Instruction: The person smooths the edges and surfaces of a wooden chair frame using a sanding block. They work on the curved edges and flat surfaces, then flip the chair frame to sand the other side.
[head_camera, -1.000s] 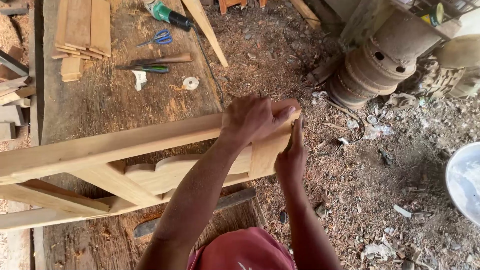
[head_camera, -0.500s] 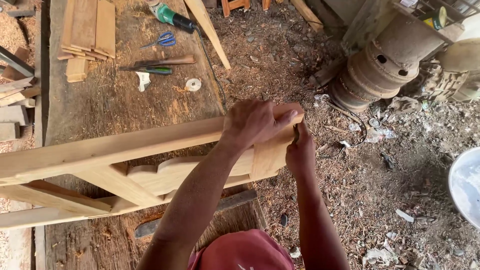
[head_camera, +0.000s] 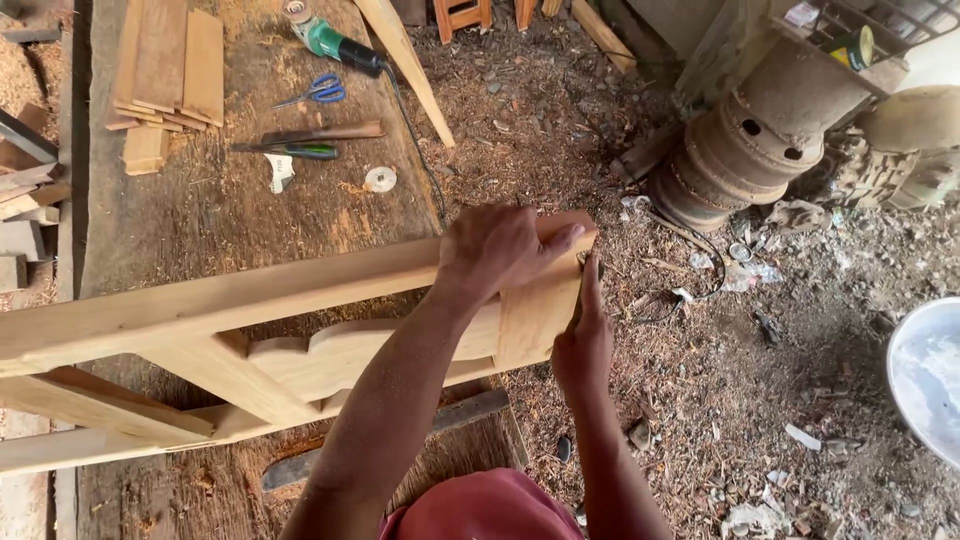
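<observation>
place: woodworking shop, probably open-air | evidence: sawdust-strewn workbench (head_camera: 230, 215), stacked planks (head_camera: 165, 70), angle grinder (head_camera: 330, 40)
</observation>
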